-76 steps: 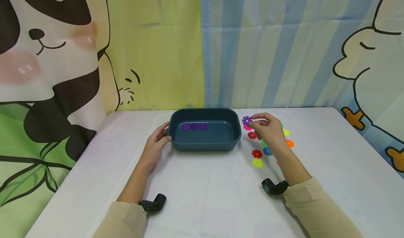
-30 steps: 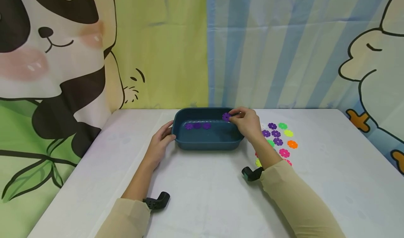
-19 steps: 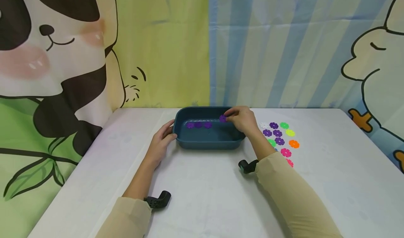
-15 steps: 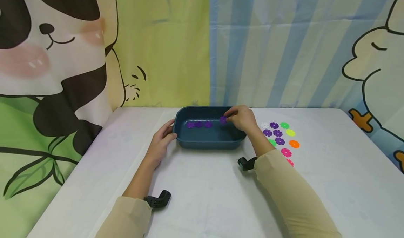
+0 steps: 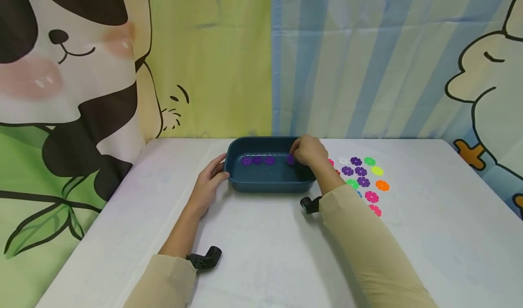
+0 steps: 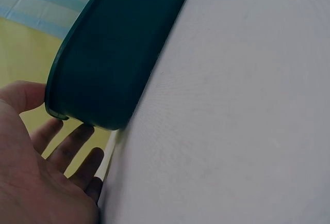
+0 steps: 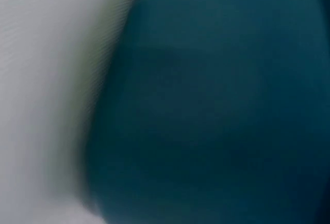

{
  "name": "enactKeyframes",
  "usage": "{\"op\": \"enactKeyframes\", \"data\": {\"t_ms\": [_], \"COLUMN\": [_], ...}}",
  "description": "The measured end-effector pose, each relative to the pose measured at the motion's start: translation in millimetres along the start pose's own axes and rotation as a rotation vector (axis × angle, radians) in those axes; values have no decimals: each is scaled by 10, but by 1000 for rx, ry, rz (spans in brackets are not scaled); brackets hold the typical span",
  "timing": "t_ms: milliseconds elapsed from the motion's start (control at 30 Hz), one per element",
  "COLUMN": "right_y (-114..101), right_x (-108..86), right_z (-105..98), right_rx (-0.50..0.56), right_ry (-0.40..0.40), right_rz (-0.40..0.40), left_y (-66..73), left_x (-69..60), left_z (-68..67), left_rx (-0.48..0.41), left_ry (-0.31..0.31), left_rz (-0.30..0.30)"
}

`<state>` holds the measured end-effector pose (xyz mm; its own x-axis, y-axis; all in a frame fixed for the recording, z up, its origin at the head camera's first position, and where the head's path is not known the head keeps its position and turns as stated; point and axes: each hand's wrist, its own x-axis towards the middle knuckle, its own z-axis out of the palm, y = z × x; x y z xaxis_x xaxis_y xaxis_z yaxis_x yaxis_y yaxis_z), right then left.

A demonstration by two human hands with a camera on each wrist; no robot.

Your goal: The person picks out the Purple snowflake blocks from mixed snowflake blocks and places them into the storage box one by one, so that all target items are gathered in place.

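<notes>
Here, with the dark teal basin point(image 5: 265, 187) taken as the dial in the head view, the left hand point(image 5: 206, 185) grips its end at 9 o'clock; in the left-wrist view, the thumb lies at the rim and the other fingers spread along the outside of the end wall. The right hand point(image 5: 310, 151) reaches over the rim from 3 o'clock, its curled fingers clamped on a purple flower piece point(image 5: 290, 160) low inside the basin, off-centre toward 2 o'clock; the thumb is hidden. On the basin floor, a row of three purple pieces point(image 5: 257, 160) runs from near the centre toward 9 o'clock. Outside the basin at 3 o'clock, four purple pieces point(image 5: 361, 171) form a loose cluster on the white tabletop point(image 5: 253, 235). About this cluster lie a white piece point(image 5: 342, 161) at 10 o'clock, a yellow piece point(image 5: 377, 171) at 3, an orange piece point(image 5: 382, 185) at 4 and two pink pieces point(image 5: 372, 196) toward 5. A printed curtain point(image 5: 229, 62) hangs at 12 o'clock, its panda figure point(image 5: 110, 99) toward 10. The right-wrist view gives a blurred basin wall beside the tabletop.
</notes>
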<state>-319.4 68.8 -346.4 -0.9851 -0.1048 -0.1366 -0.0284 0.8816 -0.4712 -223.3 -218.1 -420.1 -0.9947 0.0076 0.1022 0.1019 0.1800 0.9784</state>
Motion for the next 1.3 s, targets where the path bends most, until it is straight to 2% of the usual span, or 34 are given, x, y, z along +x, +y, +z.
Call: {"op": "enactKeyframes", "data": {"t_ms": [200,567,967,1300], "right_y": [-15,22,108,147], "right_x": [10,26,18,-52], "right_z": [-15,-6,2,-30], "right_rx": [-15,22,105,211], "right_ry": [-12,7,-7,13], "right_rz": [19,9,-84,-209], "left_y": [-11,19,-11,4], "left_x": [8,11,9,2], "left_z": [25,24,26,0], "left_rx": [-5,-4,-2,15], "left_ry": [-7,-1,2,7], "left_rz": [4,2,-9,-6]}}
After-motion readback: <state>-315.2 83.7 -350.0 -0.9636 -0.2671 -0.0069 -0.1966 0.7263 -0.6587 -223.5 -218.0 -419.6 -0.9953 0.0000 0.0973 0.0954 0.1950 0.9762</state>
